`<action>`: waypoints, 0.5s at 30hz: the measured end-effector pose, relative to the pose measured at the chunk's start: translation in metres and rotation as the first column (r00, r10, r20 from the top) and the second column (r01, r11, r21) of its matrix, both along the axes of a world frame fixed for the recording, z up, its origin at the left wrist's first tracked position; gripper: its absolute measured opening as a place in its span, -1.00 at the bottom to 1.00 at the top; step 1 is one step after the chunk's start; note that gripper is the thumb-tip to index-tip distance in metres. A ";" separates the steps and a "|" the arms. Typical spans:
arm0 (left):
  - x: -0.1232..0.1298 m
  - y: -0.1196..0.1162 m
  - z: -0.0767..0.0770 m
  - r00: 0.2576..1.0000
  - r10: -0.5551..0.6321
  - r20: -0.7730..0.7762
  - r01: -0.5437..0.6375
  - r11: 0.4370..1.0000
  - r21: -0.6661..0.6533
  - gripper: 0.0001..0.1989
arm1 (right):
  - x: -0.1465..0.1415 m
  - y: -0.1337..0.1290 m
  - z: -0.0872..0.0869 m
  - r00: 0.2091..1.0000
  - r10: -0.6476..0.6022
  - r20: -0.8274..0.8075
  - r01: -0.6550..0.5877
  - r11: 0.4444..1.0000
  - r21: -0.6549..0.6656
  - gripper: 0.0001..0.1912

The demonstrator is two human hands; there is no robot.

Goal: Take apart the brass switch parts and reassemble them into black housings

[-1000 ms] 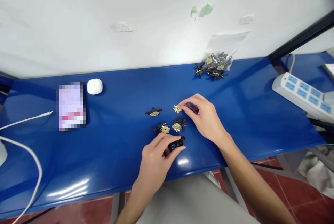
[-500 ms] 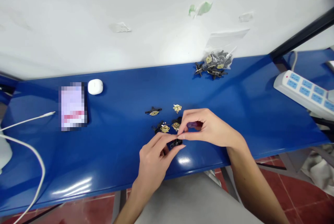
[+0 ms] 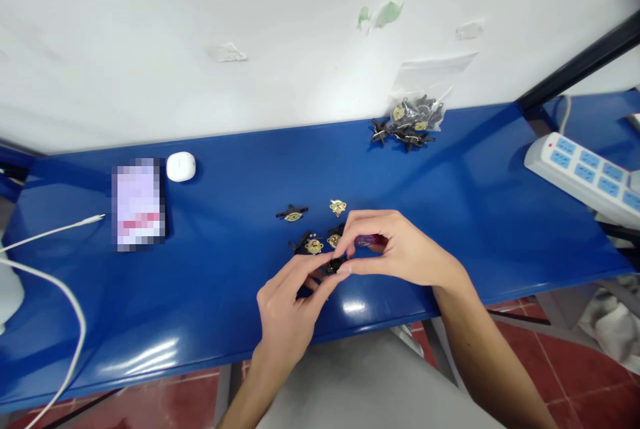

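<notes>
My left hand (image 3: 293, 299) pinches a small black plastic part (image 3: 336, 266) between thumb and fingers, just above the blue tabletop. The fingertips of my right hand (image 3: 395, 245) meet the same part from the other side. Tucked in the curl of the right hand is a tool with a see-through purple-red handle (image 3: 371, 240); its tip is hidden. Beyond the fingers lie a brass-coloured plate (image 3: 338, 206), a black piece with a brass plate (image 3: 293, 213) and another brass plate (image 3: 314, 245) beside black pieces. One more brass plate (image 3: 335, 240) is partly covered by my right fingers.
A clear plastic bag (image 3: 419, 112) of similar parts leans on the wall, with loose black pieces (image 3: 411, 139) in front. To the left are a phone (image 3: 139, 205), a white case (image 3: 181, 167) and a white cable (image 3: 75, 223). A power strip (image 3: 583, 169) stands at the right.
My right thumb and fingertips have come down onto the near side of the black part. My left hand has shifted slightly left, and its thumb has drawn back.
</notes>
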State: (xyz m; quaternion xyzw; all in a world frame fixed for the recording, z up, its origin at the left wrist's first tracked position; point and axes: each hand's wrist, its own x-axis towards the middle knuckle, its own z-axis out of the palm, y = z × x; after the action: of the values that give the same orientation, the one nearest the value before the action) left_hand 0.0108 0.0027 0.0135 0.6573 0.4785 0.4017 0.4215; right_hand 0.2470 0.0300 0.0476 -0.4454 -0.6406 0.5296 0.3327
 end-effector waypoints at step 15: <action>0.019 0.005 0.025 0.811 0.116 0.574 0.231 0.838 -0.495 -0.79 | 0.000 -0.004 0.005 0.992 -0.067 -0.108 0.076 0.994 0.084 -0.62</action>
State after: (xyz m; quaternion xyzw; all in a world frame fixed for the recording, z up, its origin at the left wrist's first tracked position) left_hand 0.0293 0.0078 0.0382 0.3698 0.3988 0.4173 0.7281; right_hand 0.2466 0.0262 0.0528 -0.4245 -0.6285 0.5112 0.4042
